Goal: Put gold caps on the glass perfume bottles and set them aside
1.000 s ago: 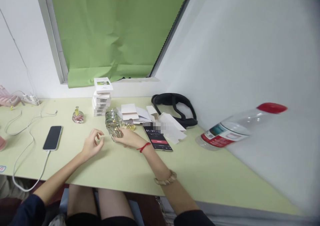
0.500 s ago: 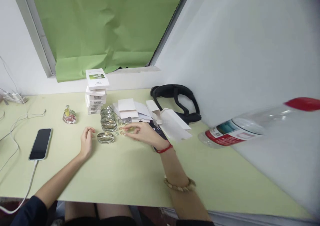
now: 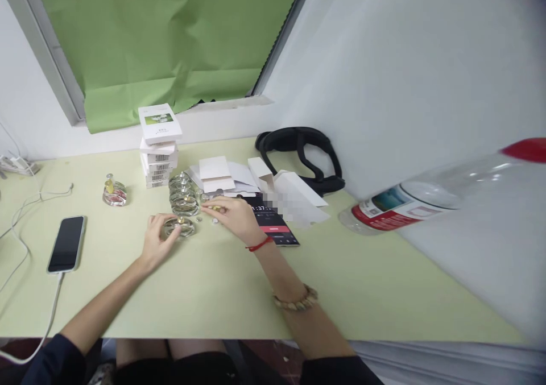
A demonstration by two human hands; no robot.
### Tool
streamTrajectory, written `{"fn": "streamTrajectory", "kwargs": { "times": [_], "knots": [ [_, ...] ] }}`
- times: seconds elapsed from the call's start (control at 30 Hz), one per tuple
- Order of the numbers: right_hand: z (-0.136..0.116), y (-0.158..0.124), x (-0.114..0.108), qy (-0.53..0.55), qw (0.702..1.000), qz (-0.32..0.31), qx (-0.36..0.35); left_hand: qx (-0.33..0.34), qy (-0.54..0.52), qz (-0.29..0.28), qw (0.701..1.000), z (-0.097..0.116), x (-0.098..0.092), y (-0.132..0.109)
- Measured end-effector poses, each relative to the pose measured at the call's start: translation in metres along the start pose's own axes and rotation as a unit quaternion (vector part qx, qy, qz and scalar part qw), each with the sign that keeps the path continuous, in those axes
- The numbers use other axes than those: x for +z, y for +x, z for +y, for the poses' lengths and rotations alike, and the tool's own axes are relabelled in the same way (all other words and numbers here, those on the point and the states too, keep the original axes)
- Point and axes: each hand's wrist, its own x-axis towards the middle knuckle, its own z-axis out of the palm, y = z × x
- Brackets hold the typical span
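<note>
My left hand (image 3: 157, 241) is curled around the left part of a clear glass perfume bottle (image 3: 186, 229) lying on the table, thumb at its near side and fingers behind. A small gold neck shows on the bottle. My right hand (image 3: 234, 217) pinches a small gold-coloured piece (image 3: 219, 208), partly hidden by the fingers. Just beyond, a row of similar glass bottles (image 3: 184, 205) stands close together. Small round clear caps (image 3: 204, 196) sit to the right of that row. One more bottle (image 3: 114, 193), pinkish with a gold neck and a clear top, stands apart at the left.
White boxes (image 3: 160, 124) are stacked at the back. Opened white cartons (image 3: 215, 172) and a lit dark screen (image 3: 279, 234) lie right of the bottles. A black headset strap (image 3: 301, 160), a large plastic bottle (image 3: 392, 206), and a charging phone (image 3: 67, 244) with white cables surround the area.
My left hand has moved right and closed on the nearest perfume bottle. My right hand has shifted slightly and now shows a gold piece in its fingers. The camera view has tilted a little.
</note>
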Motion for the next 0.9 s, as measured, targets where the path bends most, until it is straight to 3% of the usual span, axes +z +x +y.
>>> {"fn": "streamTrajectory", "kwargs": {
  "times": [0.1, 0.23, 0.57, 0.77, 0.9],
  "knots": [
    [-0.024, -0.002, 0.005, 0.176, 0.981, 0.080, -0.031, 0.058, 0.024, -0.011, 0.998, 0.002, 0.002, -0.001],
    [-0.040, -0.004, 0.018, 0.256, 0.964, 0.031, -0.060, 0.084, 0.025, -0.017, 0.996, -0.001, 0.005, -0.003],
    [-0.031, -0.006, 0.019, 0.258, 0.961, -0.061, -0.082, 0.097, 0.047, 0.003, 0.994, 0.003, 0.006, -0.002],
    [-0.032, -0.006, 0.019, 0.279, 0.956, -0.070, -0.060, 0.088, 0.049, 0.002, 0.995, 0.004, 0.006, -0.003],
    [-0.032, -0.006, 0.015, 0.289, 0.955, -0.041, -0.054, 0.081, 0.045, 0.001, 0.996, 0.004, 0.007, -0.004]
  ]
}}
